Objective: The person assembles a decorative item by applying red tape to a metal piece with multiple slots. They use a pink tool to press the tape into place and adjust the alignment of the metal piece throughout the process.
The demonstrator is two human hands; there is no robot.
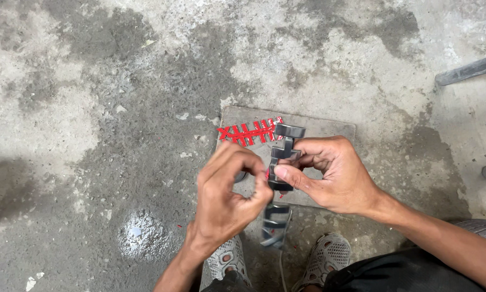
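My grey perforated shoes [329, 254] stand on the stained concrete floor [91, 108]. Above them my left hand [227, 197] curls nearly closed, its fingertips pinched beside a grey metal strip of letter shapes [282, 162]. My right hand [335, 173] grips that strip, thumb pressed on its middle. Beyond lies a flat grey board [329, 130], with red letter-shaped pieces [248, 132] at its far left corner.

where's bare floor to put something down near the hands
Bare concrete floor stretches left of the grey slab, and above it toward the top edge. It is crowded at the slab: red strips, both hands around the grey metal piece, sandals below.
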